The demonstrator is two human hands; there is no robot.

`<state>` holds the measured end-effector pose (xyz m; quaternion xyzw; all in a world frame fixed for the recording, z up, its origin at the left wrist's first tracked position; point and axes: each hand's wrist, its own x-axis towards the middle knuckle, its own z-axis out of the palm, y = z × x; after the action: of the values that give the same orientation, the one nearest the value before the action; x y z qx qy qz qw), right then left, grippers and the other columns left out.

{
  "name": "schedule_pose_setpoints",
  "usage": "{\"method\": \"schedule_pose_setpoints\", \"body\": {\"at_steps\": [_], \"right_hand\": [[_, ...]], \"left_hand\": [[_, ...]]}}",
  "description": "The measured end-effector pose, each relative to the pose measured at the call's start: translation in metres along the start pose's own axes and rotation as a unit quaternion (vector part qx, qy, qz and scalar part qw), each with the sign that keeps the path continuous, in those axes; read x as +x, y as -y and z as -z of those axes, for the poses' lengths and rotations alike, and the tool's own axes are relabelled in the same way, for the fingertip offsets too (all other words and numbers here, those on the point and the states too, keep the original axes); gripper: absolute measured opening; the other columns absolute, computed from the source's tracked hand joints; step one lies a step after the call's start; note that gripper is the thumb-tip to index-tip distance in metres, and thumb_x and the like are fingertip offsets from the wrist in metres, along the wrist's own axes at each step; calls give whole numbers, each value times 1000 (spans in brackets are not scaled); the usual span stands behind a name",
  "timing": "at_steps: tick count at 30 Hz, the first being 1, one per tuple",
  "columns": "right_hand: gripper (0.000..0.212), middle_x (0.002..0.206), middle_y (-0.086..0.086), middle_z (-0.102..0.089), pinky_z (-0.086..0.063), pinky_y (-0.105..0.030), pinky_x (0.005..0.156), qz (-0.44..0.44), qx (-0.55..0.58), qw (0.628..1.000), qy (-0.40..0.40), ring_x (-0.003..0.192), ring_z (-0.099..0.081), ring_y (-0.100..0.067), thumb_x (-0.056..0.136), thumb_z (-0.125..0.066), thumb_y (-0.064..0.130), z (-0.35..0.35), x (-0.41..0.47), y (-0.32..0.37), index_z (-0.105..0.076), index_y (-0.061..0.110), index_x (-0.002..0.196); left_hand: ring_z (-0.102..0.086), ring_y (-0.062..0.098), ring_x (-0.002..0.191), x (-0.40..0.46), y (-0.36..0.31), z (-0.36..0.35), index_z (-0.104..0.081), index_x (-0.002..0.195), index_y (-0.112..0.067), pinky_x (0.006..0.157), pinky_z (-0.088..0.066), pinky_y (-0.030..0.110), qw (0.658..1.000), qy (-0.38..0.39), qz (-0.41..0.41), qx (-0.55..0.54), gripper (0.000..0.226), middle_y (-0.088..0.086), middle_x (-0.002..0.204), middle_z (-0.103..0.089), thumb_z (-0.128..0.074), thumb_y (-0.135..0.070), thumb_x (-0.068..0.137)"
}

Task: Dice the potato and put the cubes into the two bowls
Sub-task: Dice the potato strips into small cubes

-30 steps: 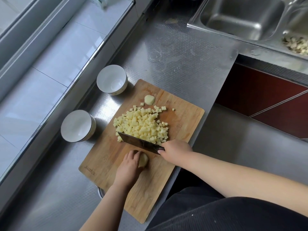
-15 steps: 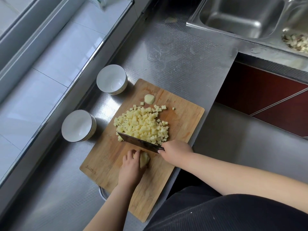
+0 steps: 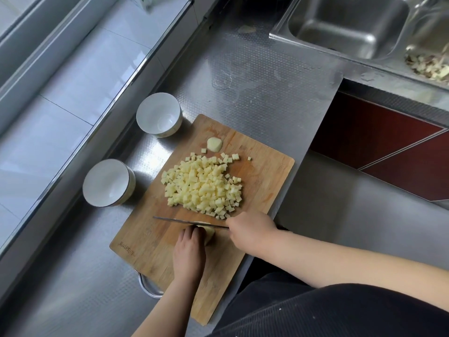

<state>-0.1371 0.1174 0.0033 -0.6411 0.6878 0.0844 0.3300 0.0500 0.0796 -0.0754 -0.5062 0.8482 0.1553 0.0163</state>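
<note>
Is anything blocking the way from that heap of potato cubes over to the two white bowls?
Nothing visible. The cubes lie heaped on the cutting board, and both bowls stand empty just off its left edge, with only bare board and counter between. The knife and both hands work nearer the person.

potato piece (image 3: 209,235) half-hidden under left hand (image 3: 189,254)

Steel counter (image 3: 267,76), cutting board (image 3: 264,176), two bowls (image 3: 159,114)

Pale potato cubes (image 3: 202,184) lie heaped on a wooden board (image 3: 262,171), beside two empty white bowls (image 3: 159,114) (image 3: 108,182).
</note>
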Motion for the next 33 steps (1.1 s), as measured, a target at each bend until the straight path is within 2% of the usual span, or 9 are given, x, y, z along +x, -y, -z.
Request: {"method": "schedule_pose_setpoints", "body": {"at_steps": [4, 9, 13, 17, 20, 22, 26, 30, 33], "right_hand": [[19, 104, -9, -62, -31, -30, 52, -3, -28, 999, 23, 92, -60, -31, 97, -44, 7, 5, -5, 6, -58, 11, 110], [25, 103, -9, -64, -40, -33, 60, -30, -43, 998, 42, 93, -61, -29, 90, -49, -4, 0, -2, 15, -61, 9, 108], [27, 105, -9, -63, -40, -33, 62, -45, -41, 997, 46, 95, -61, -29, 90, -48, -5, -9, 5, 13, -62, 9, 108], [21, 103, -10, -63, -41, -31, 61, -72, 13, 996, 54, 84, -60, -29, 96, -45, 7, -17, 11, -7, -62, 8, 108], [27, 103, -9, -63, -42, -31, 64, -88, 72, 992, 44, 88, -60, -29, 100, -47, 28, -15, 15, -18, -61, 9, 112], [30, 104, -10, -63, -42, -32, 65, -84, 84, 992, 36, 90, -60, -31, 100, -46, 34, -14, 14, -21, -61, 11, 113], [19, 97, -9, -63, -34, -28, 51, -50, 41, 998, 15, 71, -49, -27, 99, -44, 19, -10, 3, -11, -60, 11, 104], [18, 83, -8, -56, -29, -28, 46, -12, -8, 1000, 25, 69, -48, -27, 93, -44, 4, -3, -7, 3, -60, 10, 98], [22, 73, -4, -48, -29, -27, 47, -23, -18, 999, 43, 72, -47, -26, 91, -44, -1, -2, -7, 7, -62, 8, 100]], "left_hand": [[-61, 34, 79, 0, 4, -5, -71, 92, -6, 56, -53, 39, 1000, -10, 3, -19, 27, 11, 92, -68, -78, 6, 69], [-64, 35, 87, -3, 6, -5, -72, 99, -6, 61, -54, 38, 999, -20, -1, -25, 36, 12, 100, -70, -80, 7, 66], [-65, 36, 86, -3, 5, -4, -72, 98, -4, 58, -55, 39, 999, -34, -15, -28, 40, 14, 100, -70, -81, 10, 61], [-61, 31, 79, -2, 8, -5, -70, 90, -8, 55, -51, 36, 999, -27, -21, -31, 31, 9, 90, -66, -80, 7, 64], [-59, 26, 76, -4, 12, -4, -68, 88, -9, 53, -49, 34, 999, -27, -26, -39, 26, 7, 89, -63, -79, 3, 68], [-60, 25, 76, -5, 12, -3, -68, 88, -9, 53, -51, 34, 998, -28, -32, -44, 25, 7, 89, -63, -80, 2, 69], [-63, 29, 77, -5, 14, -5, -72, 91, -8, 55, -53, 36, 999, -28, -31, -29, 28, 9, 90, -66, -81, 3, 67], [-65, 36, 76, -7, 14, -7, -73, 91, -3, 52, -55, 39, 998, -42, -43, -20, 31, 15, 92, -68, -81, 9, 64], [-64, 36, 73, -8, 14, -8, -73, 87, -3, 49, -52, 36, 998, -40, -52, 6, 35, 15, 89, -68, -83, 12, 57]]}}
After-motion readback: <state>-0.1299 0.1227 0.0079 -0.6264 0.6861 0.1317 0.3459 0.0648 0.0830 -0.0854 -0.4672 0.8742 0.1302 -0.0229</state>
